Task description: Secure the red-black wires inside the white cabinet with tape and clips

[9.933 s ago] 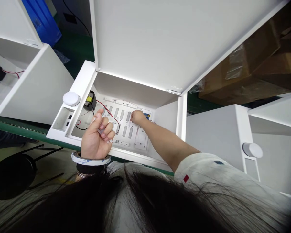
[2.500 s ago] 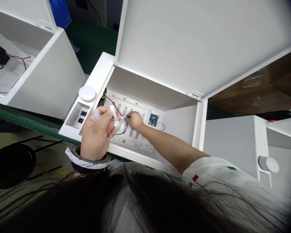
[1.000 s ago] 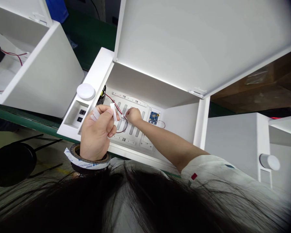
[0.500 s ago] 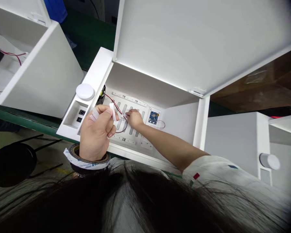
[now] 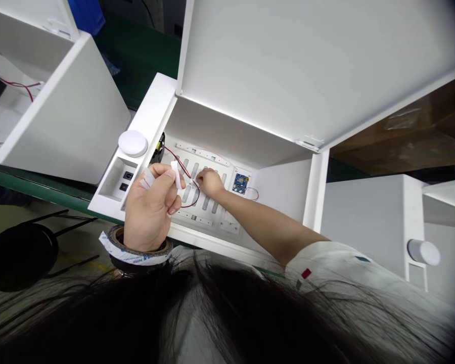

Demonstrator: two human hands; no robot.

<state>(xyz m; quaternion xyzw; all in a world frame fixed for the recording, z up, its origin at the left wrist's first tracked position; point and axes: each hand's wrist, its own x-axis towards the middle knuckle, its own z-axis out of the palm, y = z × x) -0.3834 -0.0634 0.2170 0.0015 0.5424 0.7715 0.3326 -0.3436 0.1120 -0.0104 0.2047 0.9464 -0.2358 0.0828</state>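
My left hand [image 5: 151, 207] is closed around white strips [image 5: 177, 174] above the left end of an open white box [image 5: 220, 119]. A tape roll [image 5: 136, 253] rings my left wrist. Down inside the box, my right hand [image 5: 209, 183] has its fingers pressed together beside red and black wires [image 5: 184, 168] on the slotted floor; what they grip, if anything, is too small to make out. The wires run from a black part [image 5: 158, 149] at the box's left wall. A blue circuit board [image 5: 240, 183] lies on the floor right of my right hand.
The box's raised lid [image 5: 307, 60] stands behind it. Similar white boxes flank it at left [image 5: 72, 116] and right [image 5: 367, 217]. A round white knob [image 5: 132, 143] tops the near left panel. Below left is a black stool [image 5: 20, 257]; cardboard boxes [image 5: 409, 131] are at the right.
My right hand and forearm have shifted very slightly. The thin wire loop near the circuit board shows less than before. My left hand stays in place with the white strips.
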